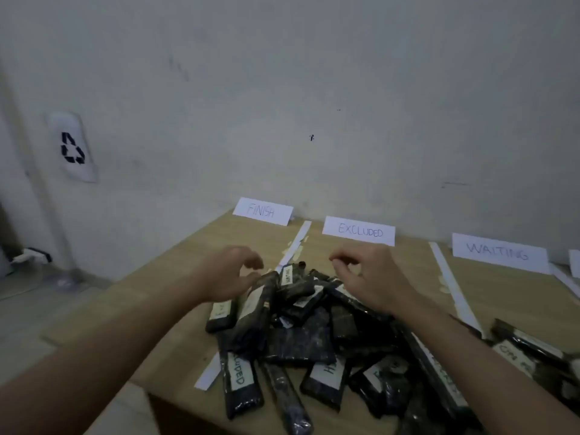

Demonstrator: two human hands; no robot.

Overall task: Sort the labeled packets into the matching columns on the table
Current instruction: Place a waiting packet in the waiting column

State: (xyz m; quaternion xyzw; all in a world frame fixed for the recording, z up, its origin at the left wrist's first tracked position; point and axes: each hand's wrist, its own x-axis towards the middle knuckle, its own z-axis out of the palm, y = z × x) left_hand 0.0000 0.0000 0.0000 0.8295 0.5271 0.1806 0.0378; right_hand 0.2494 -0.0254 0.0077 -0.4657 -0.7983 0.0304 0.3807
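Head view: my left hand (232, 274) and right hand (367, 277) hover empty, fingers loosely spread, over the heap of packets (301, 324) mid-bench (175, 309). Nothing looks sorted yet; next I pick the "WAITING" packet (287, 275) and carry it right.

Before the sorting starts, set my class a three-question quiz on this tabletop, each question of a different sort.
1. True or false: the left hand holds a packet.
2. Which card stands between the FINISH card and the WAITING card? A) HOLD B) EXCLUDED C) DONE
3. Fill in: the pile of packets lies on the wooden ___.

Key: 1 false, both it and the right hand hover empty above the pile; 2 B, the EXCLUDED card; 3 table.
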